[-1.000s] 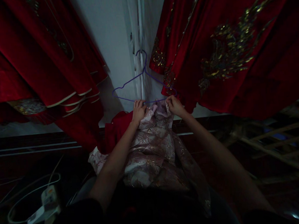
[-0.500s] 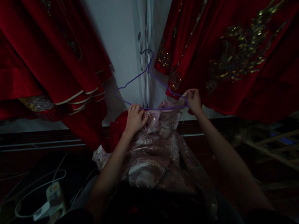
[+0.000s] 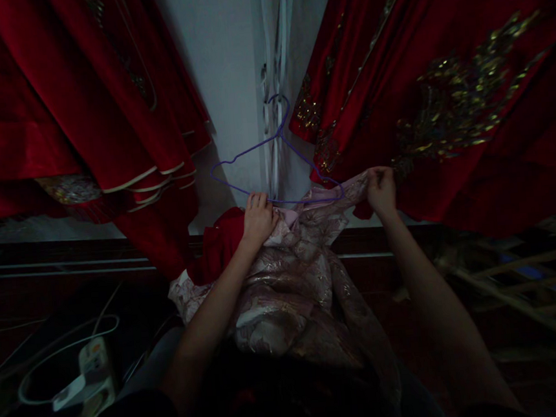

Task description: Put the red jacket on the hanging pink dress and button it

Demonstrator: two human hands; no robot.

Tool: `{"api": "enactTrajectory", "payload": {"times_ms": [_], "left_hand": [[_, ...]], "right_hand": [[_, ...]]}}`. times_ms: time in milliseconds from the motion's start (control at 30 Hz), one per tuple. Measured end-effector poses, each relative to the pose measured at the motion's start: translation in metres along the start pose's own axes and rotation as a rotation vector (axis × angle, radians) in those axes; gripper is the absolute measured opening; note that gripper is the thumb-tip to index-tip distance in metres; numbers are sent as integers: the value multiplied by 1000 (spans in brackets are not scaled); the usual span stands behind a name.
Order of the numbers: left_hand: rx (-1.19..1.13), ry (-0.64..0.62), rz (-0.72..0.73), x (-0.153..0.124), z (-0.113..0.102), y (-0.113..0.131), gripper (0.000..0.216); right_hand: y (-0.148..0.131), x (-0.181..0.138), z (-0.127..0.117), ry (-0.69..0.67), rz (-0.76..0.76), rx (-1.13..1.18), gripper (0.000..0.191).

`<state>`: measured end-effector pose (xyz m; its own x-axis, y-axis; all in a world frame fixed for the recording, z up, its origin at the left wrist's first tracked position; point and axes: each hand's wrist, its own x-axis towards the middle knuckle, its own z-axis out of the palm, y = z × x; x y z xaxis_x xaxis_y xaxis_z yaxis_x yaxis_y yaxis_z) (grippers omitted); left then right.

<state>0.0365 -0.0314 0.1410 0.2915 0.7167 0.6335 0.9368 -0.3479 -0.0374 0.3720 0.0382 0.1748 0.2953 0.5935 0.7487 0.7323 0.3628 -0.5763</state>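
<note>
A purple wire hanger (image 3: 248, 151) is tilted in front of me, its hook upward near the wall. My left hand (image 3: 259, 220) is closed on its bottom bar, at the neckline of a shiny pale pink patterned garment (image 3: 285, 286) that lies across my lap. With fingertips pinched together, my right hand (image 3: 382, 189) holds the garment's shoulder edge, stretched out past the hanger's right corner. That corner sits against the pink cloth. A red piece of cloth (image 3: 220, 246) shows beside my left forearm. My left fingertips are partly hidden behind the bar and cloth.
Red drapes (image 3: 139, 130) with pale trim hang at the left, and red cloth with gold sequins (image 3: 463, 101) hangs at the right. A white power strip (image 3: 96, 373) with cables is at lower left. Wooden slats (image 3: 524, 304) stand at lower right.
My right hand has moved right, away from the hanger's corner, drawing the garment's shoulder outward with it. My left hand stays at the bar, and the view has shifted slightly.
</note>
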Motion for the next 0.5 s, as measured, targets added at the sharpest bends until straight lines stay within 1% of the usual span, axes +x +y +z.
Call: {"api": "enactTrajectory", "payload": {"times_ms": [167,267,400,500], "left_hand": [[-1,-6,-24,-3,0,2,33],[-16,-24,-33,-5,-1,5,35],[-52,-37,-27,-3,1,7,34],[-50,-34,-23,0,8,8,30]], "right_hand": [[-1,-3,-13,11,24,7,33],[-7,-5,-21,-6,1,12,32],[-32,-5,-21,-64,-111,-19,30],[-57,1,-9,-131,-201,-59,30]]}}
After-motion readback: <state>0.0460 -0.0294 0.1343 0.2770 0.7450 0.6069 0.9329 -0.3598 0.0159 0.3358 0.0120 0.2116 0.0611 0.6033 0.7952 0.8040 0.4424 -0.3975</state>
